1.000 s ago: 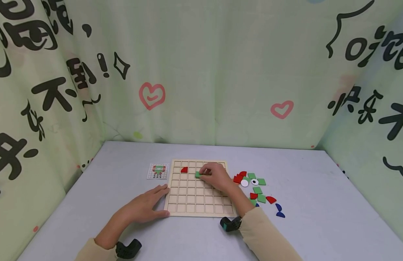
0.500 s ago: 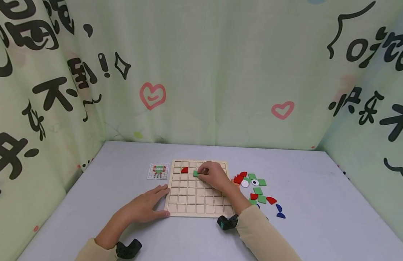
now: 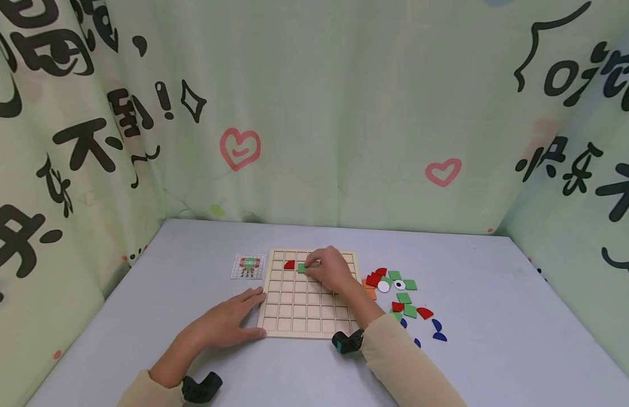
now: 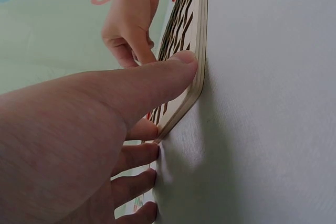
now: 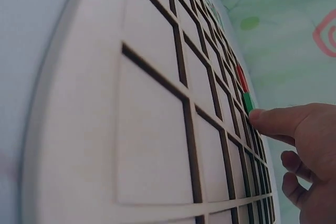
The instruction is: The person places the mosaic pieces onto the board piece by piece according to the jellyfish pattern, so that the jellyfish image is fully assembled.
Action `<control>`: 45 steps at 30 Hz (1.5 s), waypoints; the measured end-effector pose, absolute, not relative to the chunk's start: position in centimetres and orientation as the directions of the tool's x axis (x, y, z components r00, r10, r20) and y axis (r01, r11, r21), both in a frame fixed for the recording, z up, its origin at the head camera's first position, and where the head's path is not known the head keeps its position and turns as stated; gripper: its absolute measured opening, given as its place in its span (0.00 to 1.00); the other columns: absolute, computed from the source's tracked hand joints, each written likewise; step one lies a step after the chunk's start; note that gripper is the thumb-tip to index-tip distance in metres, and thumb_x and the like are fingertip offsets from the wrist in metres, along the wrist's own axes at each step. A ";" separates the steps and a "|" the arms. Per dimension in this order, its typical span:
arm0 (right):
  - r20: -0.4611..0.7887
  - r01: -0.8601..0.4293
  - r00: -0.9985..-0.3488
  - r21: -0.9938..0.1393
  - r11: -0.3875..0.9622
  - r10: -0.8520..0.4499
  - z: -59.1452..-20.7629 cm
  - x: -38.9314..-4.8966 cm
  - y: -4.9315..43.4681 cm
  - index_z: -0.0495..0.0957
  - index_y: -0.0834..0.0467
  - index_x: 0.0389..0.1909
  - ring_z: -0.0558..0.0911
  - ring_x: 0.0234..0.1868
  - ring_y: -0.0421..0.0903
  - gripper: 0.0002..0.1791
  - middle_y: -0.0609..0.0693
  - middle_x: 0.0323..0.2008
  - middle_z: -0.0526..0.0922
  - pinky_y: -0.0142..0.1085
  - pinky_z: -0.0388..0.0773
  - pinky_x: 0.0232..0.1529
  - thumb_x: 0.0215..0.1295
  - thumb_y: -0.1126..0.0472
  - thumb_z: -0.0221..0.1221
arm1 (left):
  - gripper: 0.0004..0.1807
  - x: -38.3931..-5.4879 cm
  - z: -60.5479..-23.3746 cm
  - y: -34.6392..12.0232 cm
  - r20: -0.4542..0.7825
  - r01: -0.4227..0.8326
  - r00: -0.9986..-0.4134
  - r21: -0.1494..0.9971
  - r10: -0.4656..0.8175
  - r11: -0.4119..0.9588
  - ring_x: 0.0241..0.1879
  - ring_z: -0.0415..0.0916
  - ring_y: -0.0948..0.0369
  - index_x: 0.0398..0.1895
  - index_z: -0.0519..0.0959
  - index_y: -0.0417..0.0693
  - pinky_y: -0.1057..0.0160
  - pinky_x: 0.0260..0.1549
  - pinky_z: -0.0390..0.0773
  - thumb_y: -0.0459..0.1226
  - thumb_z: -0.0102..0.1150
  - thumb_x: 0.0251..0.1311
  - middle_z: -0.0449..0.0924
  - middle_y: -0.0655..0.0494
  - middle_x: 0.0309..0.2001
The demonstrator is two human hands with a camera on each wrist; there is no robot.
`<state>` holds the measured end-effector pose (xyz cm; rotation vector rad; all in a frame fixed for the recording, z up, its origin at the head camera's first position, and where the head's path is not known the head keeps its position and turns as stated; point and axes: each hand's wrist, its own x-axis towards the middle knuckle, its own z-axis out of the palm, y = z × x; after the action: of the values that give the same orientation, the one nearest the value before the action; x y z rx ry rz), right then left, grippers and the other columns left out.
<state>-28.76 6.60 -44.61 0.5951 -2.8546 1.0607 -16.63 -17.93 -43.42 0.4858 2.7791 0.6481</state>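
A wooden grid board (image 3: pixel 299 311) lies on the table with a red quarter-circle piece (image 3: pixel 290 264) in one of its upper cells. Just right of that red piece, my right hand (image 3: pixel 334 271) pinches a green square (image 3: pixel 301 268) by its right side. In the right wrist view the thumb tip meets the green square (image 5: pixel 248 102) at the grid. My left hand (image 3: pixel 225 322) rests against the board's left edge, fingers extended. Its thumb (image 4: pixel 181 64) lies on the near left corner in the left wrist view.
A small picture card (image 3: pixel 248 266) with a green and red figure lies left of the board. To the right are loose pieces: green squares (image 3: pixel 403 298), red quarter-circles (image 3: pixel 424 313), blue half-circles (image 3: pixel 439 336), white discs (image 3: pixel 383 286) and orange pieces (image 3: pixel 370 293). A printed curtain (image 3: pixel 339 141) surrounds the table.
My right hand has moved a little left with the green square, bringing it close beside the red quarter-circle. My left hand stays at the board's edge.
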 end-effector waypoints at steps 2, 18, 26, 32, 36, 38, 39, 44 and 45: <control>0.172 -0.365 -0.927 -0.627 0.688 -0.335 -44.5 -28.7 6.5 0.87 0.56 0.32 0.78 0.55 0.52 0.02 0.51 0.45 0.86 0.47 0.76 0.58 0.58 0.63 0.67 | 0.43 -16.6 -43.3 -17.9 -0.159 0.264 -0.914 0.464 0.373 0.845 0.74 0.54 0.49 0.72 0.63 0.50 0.44 0.69 0.61 0.56 0.65 0.55 0.56 0.52 0.75; 0.151 -0.364 -0.925 -0.618 0.697 -0.350 -44.4 -28.3 6.6 0.85 0.57 0.39 0.78 0.40 0.49 0.07 0.52 0.47 0.82 0.42 0.78 0.43 0.61 0.62 0.64 | 0.43 -16.7 -43.2 -17.7 -0.177 0.258 -0.910 0.467 0.375 0.846 0.74 0.54 0.49 0.72 0.63 0.50 0.44 0.69 0.61 0.56 0.65 0.55 0.56 0.52 0.75; 0.140 -0.319 -0.943 -0.637 0.702 -0.302 -44.3 -27.5 8.7 0.85 0.55 0.42 0.76 0.40 0.45 0.09 0.49 0.46 0.83 0.39 0.78 0.44 0.61 0.62 0.63 | 0.44 -16.8 -43.4 -17.6 -0.172 0.266 -0.910 0.458 0.378 0.848 0.75 0.54 0.50 0.72 0.63 0.51 0.45 0.69 0.61 0.57 0.64 0.55 0.56 0.53 0.75; 0.111 -0.257 -0.963 -0.657 0.708 -0.247 -44.1 -26.5 11.1 0.84 0.52 0.43 0.75 0.41 0.45 0.10 0.47 0.46 0.82 0.34 0.76 0.39 0.61 0.60 0.65 | 0.44 -16.9 -43.6 -17.5 -0.171 0.269 -0.909 0.457 0.381 0.848 0.75 0.53 0.49 0.72 0.62 0.51 0.45 0.69 0.61 0.57 0.64 0.55 0.56 0.52 0.75; 0.139 -0.272 -0.960 -0.656 0.704 -0.243 -44.1 -25.6 13.2 0.84 0.53 0.44 0.75 0.41 0.45 0.10 0.48 0.45 0.82 0.34 0.73 0.36 0.61 0.59 0.65 | 0.44 -16.8 -43.5 -17.4 -0.171 0.264 -0.910 0.463 0.378 0.846 0.75 0.53 0.49 0.72 0.62 0.50 0.45 0.69 0.61 0.57 0.64 0.55 0.56 0.52 0.75; 0.158 -0.288 -0.956 -0.649 0.704 -0.245 -44.2 -25.3 14.2 0.84 0.54 0.44 0.74 0.40 0.45 0.10 0.49 0.43 0.82 0.34 0.71 0.35 0.61 0.60 0.65 | 0.44 -16.8 -43.5 -17.4 -0.175 0.260 -0.910 0.467 0.376 0.845 0.74 0.53 0.49 0.72 0.62 0.50 0.44 0.69 0.61 0.57 0.65 0.55 0.56 0.52 0.75; 0.164 -0.290 -0.956 -0.646 0.706 -0.243 -44.2 -25.1 14.6 0.84 0.54 0.44 0.74 0.39 0.45 0.10 0.49 0.42 0.82 0.34 0.71 0.35 0.61 0.59 0.65 | 0.44 -16.8 -43.5 -17.5 -0.176 0.257 -0.910 0.471 0.376 0.844 0.75 0.53 0.49 0.72 0.62 0.50 0.44 0.69 0.61 0.56 0.65 0.55 0.56 0.52 0.75; 0.151 -0.250 -0.968 -0.623 0.741 -0.200 -44.3 -24.3 16.3 0.83 0.52 0.44 0.75 0.41 0.47 0.11 0.50 0.43 0.81 0.37 0.78 0.38 0.61 0.58 0.65 | 0.44 -16.6 -43.4 -17.7 -0.179 0.250 -0.912 0.471 0.369 0.846 0.74 0.54 0.49 0.72 0.63 0.50 0.44 0.69 0.61 0.56 0.65 0.54 0.57 0.52 0.75; 0.150 -0.244 -0.970 -0.618 0.747 -0.193 -44.3 -24.1 16.6 0.83 0.52 0.45 0.75 0.42 0.47 0.11 0.50 0.44 0.81 0.38 0.79 0.39 0.61 0.58 0.65 | 0.44 -16.6 -43.4 -17.8 -0.178 0.249 -0.913 0.468 0.367 0.848 0.74 0.54 0.49 0.72 0.63 0.50 0.44 0.69 0.61 0.56 0.65 0.54 0.57 0.52 0.75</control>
<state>-24.11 16.59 -44.34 0.3585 -2.8650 1.0296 -16.58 -17.76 -43.42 0.4690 2.7639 0.6491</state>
